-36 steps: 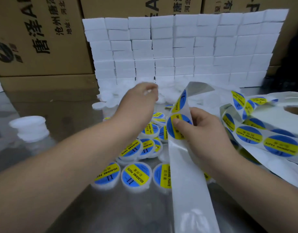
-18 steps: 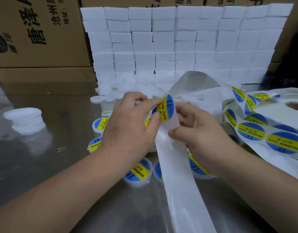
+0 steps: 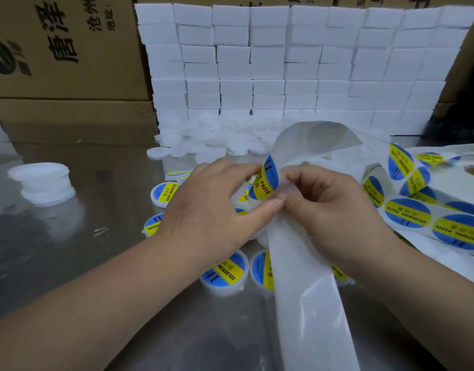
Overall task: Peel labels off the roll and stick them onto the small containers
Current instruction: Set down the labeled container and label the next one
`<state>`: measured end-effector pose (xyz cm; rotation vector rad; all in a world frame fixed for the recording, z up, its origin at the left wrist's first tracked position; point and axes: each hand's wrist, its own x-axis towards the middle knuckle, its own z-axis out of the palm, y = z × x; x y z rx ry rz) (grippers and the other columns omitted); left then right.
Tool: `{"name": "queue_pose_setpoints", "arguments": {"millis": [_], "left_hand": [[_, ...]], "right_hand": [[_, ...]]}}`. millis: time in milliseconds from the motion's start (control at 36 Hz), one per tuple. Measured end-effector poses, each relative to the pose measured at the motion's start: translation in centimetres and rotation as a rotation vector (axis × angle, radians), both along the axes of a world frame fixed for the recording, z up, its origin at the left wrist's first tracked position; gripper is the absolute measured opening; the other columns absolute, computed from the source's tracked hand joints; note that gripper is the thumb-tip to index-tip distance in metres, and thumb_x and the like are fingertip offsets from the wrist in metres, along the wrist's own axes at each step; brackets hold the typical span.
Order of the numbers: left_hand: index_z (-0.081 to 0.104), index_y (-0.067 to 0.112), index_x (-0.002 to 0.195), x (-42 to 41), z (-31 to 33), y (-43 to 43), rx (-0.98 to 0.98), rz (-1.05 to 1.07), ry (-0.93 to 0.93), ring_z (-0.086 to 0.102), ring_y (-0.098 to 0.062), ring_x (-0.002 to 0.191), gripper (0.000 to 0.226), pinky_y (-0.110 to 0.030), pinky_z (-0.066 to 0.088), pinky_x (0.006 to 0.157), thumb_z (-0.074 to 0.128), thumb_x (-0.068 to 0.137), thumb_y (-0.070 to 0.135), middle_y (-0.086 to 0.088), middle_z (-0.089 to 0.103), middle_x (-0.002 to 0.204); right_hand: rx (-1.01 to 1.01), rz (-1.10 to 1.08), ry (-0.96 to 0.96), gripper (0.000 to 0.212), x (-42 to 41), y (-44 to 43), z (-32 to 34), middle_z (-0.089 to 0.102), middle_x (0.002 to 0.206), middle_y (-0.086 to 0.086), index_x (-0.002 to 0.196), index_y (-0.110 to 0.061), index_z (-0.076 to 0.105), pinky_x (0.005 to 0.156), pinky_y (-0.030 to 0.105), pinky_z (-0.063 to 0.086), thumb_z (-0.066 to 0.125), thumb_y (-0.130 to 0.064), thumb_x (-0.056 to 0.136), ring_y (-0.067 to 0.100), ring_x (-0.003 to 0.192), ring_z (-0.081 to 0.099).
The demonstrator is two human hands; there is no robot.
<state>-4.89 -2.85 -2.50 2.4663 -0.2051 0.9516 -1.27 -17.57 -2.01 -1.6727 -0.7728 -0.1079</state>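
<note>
Now, centre of frame: your left hand [image 3: 211, 210] pinches a blue-and-yellow label [image 3: 265, 180] between thumb and forefinger, grip narrow. The label stands on edge against the backing strip [image 3: 305, 303]. Your right hand [image 3: 335, 210] grips that strip just beside it, fingers curled. The strip runs down to lower centre. Labelled containers [image 3: 225, 271] lie on the surface [image 3: 96, 263] under both hands. Label roll [image 3: 444, 223] sprawls at right. Plain white containers [image 3: 217, 140] heap at centre back, before stacked white boxes [image 3: 284, 62]. Cardboard cartons [image 3: 64, 49] upper left.
</note>
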Motion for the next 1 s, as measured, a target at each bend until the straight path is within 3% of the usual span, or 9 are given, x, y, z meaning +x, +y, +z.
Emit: {"name": "queue_pose_setpoints", "arguments": {"millis": [111,306,472,556,639,806,861,917,1000], "left_hand": [[0.068,0.028,0.105,0.0,-0.3,0.0,-0.067,-0.026,0.012,0.039,0.006,0.09,0.062,0.001,0.027,0.081,0.044,0.064,0.068,0.027,0.045,0.081],[0.068,0.021,0.098,0.0,-0.1,0.1,-0.011,-0.023,0.049,0.04,-0.003,0.087,0.048,-0.009,0.029,0.071,0.063,0.068,0.059,0.027,0.041,0.078],[0.068,0.021,0.095,0.1,-0.1,0.1,0.028,0.0,0.06,0.038,-0.003,0.09,0.049,-0.016,0.024,0.068,0.05,0.067,0.057,0.017,0.045,0.089],[0.049,0.04,0.068,0.0,-0.2,0.2,0.021,-0.03,0.081,0.037,-0.004,0.086,0.014,-0.013,0.027,0.064,0.054,0.073,0.052,0.018,0.044,0.081],[0.03,0.044,0.06,-0.1,-0.3,0.1,0.041,-0.047,0.102,0.037,-0.004,0.084,0.028,-0.007,0.029,0.068,0.054,0.075,0.05,0.022,0.041,0.076],[0.037,0.038,0.058,-0.2,-0.2,0.0,0.029,-0.087,0.141,0.042,-0.007,0.088,0.025,-0.02,0.029,0.07,0.036,0.079,0.053,0.017,0.046,0.082],[0.046,0.039,0.063,-0.3,0.0,0.1,-0.026,-0.114,0.13,0.046,-0.009,0.087,0.023,-0.023,0.033,0.072,0.035,0.08,0.05,0.016,0.049,0.083],[0.065,0.036,0.087,-0.2,0.1,0.3,-0.042,-0.077,0.101,0.049,-0.011,0.097,0.03,-0.027,0.038,0.082,0.038,0.084,0.049,0.014,0.055,0.093],[0.065,0.029,0.112,-0.1,0.1,0.4,-0.043,0.04,0.052,0.048,-0.009,0.107,0.039,-0.022,0.035,0.086,0.047,0.083,0.048,0.011,0.056,0.105]], "right_hand": [[0.01,0.051,0.026,0.028,-0.2,0.1,0.0,0.071,0.077,0.003,0.076,-0.022,0.072,0.067,0.022,0.047,0.055,-0.002,0.087,0.004,0.071,0.058],[0.036,0.057,0.067,0.048,0.0,0.1,0.2,0.067,0.064,-0.021,0.063,-0.033,0.069,0.065,0.004,0.044,0.053,0.007,0.084,-0.01,0.068,0.06],[-0.034,0.077,0.023,0.045,0.2,0.0,0.3,0.06,0.062,-0.02,0.061,-0.029,0.065,0.065,0.005,0.038,0.053,0.008,0.083,-0.008,0.066,0.054],[-0.049,0.078,-0.007,0.042,0.2,0.1,0.2,0.06,0.061,-0.023,0.066,-0.028,0.064,0.065,0.003,0.037,0.053,0.009,0.083,-0.01,0.066,0.055],[-0.084,0.049,-0.061,0.044,0.3,0.0,0.0,0.06,0.061,-0.027,0.067,-0.032,0.063,0.068,0.003,0.037,0.054,0.009,0.082,-0.012,0.069,0.055],[-0.066,0.013,-0.122,0.041,0.4,-0.2,-0.1,0.068,0.072,-0.02,0.078,-0.039,0.062,0.071,0.009,0.046,0.058,0.001,0.085,-0.006,0.074,0.061],[-0.07,0.005,-0.136,0.036,0.6,-0.3,-0.2,0.063,0.067,-0.017,0.079,-0.035,0.058,0.065,0.011,0.046,0.058,0.0,0.086,-0.002,0.065,0.058],[-0.069,0.01,-0.137,0.035,0.8,-0.3,-0.4,0.062,0.067,-0.018,0.08,-0.034,0.055,0.062,0.013,0.045,0.058,0.0,0.086,0.0,0.061,0.056],[-0.08,0.024,-0.167,0.032,0.9,-0.3,-0.6,0.064,0.067,-0.018,0.083,-0.037,0.051,0.061,0.013,0.045,0.06,-0.006,0.085,0.001,0.06,0.057]]}}
